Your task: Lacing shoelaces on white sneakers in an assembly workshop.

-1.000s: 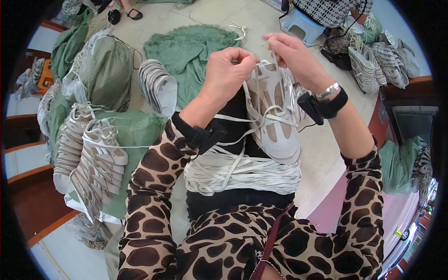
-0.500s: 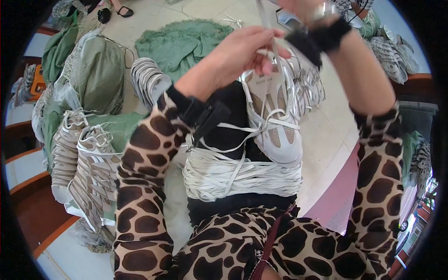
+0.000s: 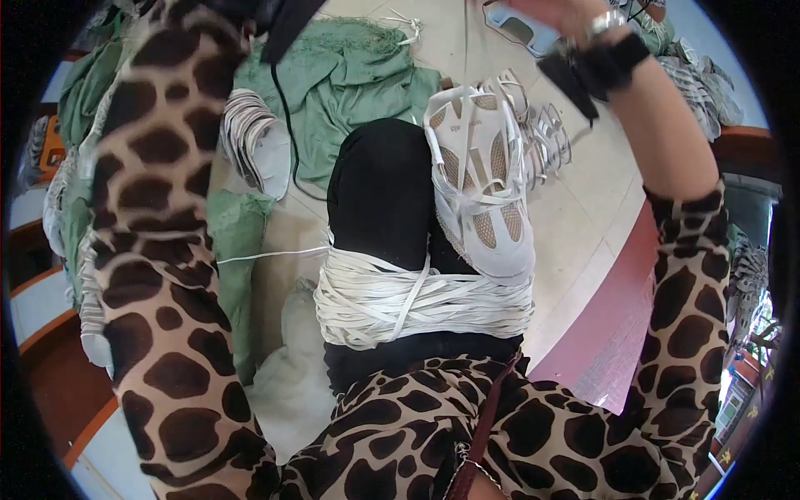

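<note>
A white-and-beige shoe upper lies over my right knee, toe toward me, with white lace threaded across its front. One lace strand rises from it past the upper edge. My right hand is raised above the upper, close to that strand; its fingers are blurred and partly cut off. My left forearm reaches up to the far left, and its hand is out of sight. Around my thighs wraps a thick bundle of white laces. A thin lace stretches left from this bundle toward my left sleeve.
Green sackcloth covers the floor ahead. Nested shoe uppers stand left of my knees, with more uppers at the right. A light-blue plastic piece lies far right, near a pink panel. A dark cord hangs near my left wrist.
My left hand has left the shoe upper and swung up and left, out of view. My right hand remains high, slightly farther right. A lace strand now stretches left from the bundle.
</note>
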The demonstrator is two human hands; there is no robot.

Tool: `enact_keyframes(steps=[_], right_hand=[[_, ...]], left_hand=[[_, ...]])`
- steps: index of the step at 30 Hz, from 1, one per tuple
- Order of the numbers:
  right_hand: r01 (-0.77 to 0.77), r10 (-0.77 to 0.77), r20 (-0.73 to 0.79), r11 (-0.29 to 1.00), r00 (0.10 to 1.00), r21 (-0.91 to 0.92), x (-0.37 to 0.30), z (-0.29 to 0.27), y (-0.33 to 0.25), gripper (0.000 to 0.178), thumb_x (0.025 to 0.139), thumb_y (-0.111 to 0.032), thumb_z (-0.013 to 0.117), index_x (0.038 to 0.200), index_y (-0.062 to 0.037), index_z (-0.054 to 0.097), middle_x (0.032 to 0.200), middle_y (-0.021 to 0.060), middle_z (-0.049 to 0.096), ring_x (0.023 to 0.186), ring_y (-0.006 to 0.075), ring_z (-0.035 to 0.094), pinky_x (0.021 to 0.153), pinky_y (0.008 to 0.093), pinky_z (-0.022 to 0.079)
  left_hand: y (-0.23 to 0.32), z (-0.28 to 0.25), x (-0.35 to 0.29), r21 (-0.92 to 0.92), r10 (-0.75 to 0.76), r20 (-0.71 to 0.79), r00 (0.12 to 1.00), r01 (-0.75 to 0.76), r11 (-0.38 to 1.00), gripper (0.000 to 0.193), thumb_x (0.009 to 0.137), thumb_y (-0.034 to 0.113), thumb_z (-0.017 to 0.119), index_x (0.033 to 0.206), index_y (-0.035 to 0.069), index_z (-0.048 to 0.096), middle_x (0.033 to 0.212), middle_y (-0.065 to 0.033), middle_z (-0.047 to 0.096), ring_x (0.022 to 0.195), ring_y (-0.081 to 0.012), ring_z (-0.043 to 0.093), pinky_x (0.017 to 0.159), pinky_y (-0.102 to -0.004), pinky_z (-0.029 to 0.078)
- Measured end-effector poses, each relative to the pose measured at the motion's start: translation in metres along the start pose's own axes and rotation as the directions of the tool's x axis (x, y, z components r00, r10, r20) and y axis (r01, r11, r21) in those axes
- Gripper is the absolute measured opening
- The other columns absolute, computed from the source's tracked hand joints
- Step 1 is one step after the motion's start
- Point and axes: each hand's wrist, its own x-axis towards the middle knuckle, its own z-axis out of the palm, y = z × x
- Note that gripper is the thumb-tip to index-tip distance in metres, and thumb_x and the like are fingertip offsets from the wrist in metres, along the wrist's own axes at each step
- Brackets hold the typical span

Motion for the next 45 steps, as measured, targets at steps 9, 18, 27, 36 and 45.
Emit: enact_keyframes(steps=[9,18,27,36,45], right_hand=[[0.027,-0.207,-0.486,0.936,0.849,-0.352,0.014,0.026,0.003,0.019,0.098,-0.014,0.044,0.090,-0.0013,0.056,0.074,0.0053,0.058,0.060,0.0137,0.055,0.065,0.0318,0.053],[0.063,-0.242,-0.496,0.935,0.834,-0.350,-0.010,0.028,0.006,0.022,0.099,-0.017,0.042,0.095,-0.0006,0.057,0.079,0.0043,0.058,0.061,0.0110,0.054,0.065,0.0304,0.053],[0.041,-0.034,-0.054,0.990,0.998,0.138,-0.018,0.015,-0.009,0.021,0.100,-0.017,0.042,0.096,-0.0023,0.056,0.081,0.0038,0.058,0.052,0.0052,0.037,0.046,0.0213,0.037],[-0.064,0.019,-0.283,0.986,0.959,-0.153,0.001,0.051,-0.011,0.019,0.101,-0.016,0.042,0.096,-0.0022,0.054,0.106,0.0165,0.063,0.048,0.0027,0.029,0.043,0.0178,0.031],[0.024,-0.062,-0.374,0.994,0.925,-0.106,0.026,-0.001,-0.026,0.019,0.101,-0.016,0.040,0.092,-0.0022,0.050,0.113,0.0248,0.060,0.049,0.0050,0.036,0.050,0.0213,0.044]], left_hand=[[-0.108,0.035,-0.227,0.652,0.150,0.527,0.837,-0.511,0.560,0.020,0.074,0.024,0.070,0.079,0.007,0.060,0.072,-0.0086,0.060,0.069,-0.0281,0.059,0.063,-0.0397,0.043],[-0.119,0.057,-0.241,0.781,0.153,0.581,0.799,-0.601,0.173,0.011,0.067,0.013,0.064,0.073,0.006,0.057,0.071,-0.0077,0.056,0.072,-0.0258,0.057,0.070,-0.0378,0.038],[-0.098,0.043,-0.237,0.610,-0.028,0.553,0.832,-0.382,0.694,0.007,0.069,0.009,0.059,0.075,0.010,0.062,0.088,-0.0069,0.054,0.087,-0.0275,0.053,0.077,-0.0392,0.034],[-0.105,0.009,-0.230,0.545,0.052,0.663,0.746,-0.530,0.649,0.015,0.070,0.012,0.073,0.081,0.012,0.063,0.095,-0.0028,0.051,0.096,-0.0248,0.048,0.086,-0.0395,0.032],[-0.103,0.023,-0.235,0.568,0.195,0.554,0.810,-0.539,0.622,0.021,0.066,0.017,0.077,0.080,0.013,0.062,0.093,-0.0028,0.053,0.098,-0.0251,0.050,0.086,-0.0408,0.035]])
